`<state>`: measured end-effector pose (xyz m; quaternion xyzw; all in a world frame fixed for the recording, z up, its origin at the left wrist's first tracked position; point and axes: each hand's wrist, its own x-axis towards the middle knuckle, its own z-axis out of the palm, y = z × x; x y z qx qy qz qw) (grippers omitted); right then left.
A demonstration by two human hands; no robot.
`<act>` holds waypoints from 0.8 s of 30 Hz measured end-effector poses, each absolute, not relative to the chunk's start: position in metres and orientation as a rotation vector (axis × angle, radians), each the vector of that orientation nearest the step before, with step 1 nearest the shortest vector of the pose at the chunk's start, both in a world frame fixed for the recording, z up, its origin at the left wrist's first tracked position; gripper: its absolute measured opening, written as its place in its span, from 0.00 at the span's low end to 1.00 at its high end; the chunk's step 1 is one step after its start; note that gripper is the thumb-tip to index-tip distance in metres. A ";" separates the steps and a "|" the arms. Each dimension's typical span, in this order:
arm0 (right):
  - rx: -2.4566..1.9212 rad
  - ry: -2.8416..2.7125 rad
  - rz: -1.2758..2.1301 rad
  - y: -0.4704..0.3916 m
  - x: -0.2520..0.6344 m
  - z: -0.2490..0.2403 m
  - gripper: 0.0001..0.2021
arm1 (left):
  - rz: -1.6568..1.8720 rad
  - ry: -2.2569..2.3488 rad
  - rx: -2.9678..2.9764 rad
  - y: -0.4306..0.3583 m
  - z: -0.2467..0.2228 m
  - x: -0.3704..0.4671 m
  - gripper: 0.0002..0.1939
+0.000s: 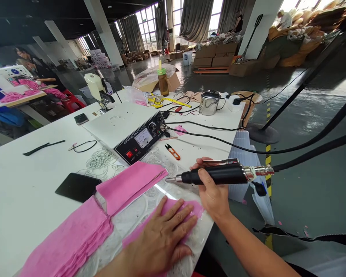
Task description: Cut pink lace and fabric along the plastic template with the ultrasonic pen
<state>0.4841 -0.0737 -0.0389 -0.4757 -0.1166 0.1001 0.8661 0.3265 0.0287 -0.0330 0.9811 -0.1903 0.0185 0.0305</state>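
Note:
My left hand (164, 234) lies flat with fingers spread on a pink fabric piece (197, 208), which rests on a clear, scuffed sheet (127, 221) at the table's near edge. In my right hand (215, 192) is a black ultrasonic cutter handpiece (219, 174), its pointed metal tip aimed left and held above the sheet. Close to that tip lies a folded pink fabric strip (131, 182). Further left a stack of pink fabric pieces (72, 234) sits with ragged edges. My left palm hides much of the piece beneath it.
Behind the fabric stands a black control box (141, 137) with a dial. Orange thread snips (172, 152), a black phone (77, 187) and tangled elastic cords (100, 161) lie around it. A thick black cable (314, 154) trails right. A metal mug (210, 103) and a drink bottle (162, 82) stand farther back.

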 end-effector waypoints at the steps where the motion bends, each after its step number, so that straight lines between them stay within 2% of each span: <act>1: -0.980 -0.233 0.194 -0.074 0.485 -0.034 0.13 | 0.069 -0.589 3.028 0.029 -0.033 0.326 0.32; 7: -0.930 -0.312 0.051 -0.115 0.497 -0.006 0.04 | 0.073 -0.576 2.997 0.028 -0.034 0.327 0.31; 13: -1.048 -0.593 0.081 -0.161 0.499 -0.004 0.07 | 0.066 -0.536 2.929 0.026 -0.034 0.329 0.32; 24: -1.081 -0.614 0.092 -0.163 0.498 -0.006 0.08 | 0.009 -0.543 2.934 0.025 -0.033 0.329 0.33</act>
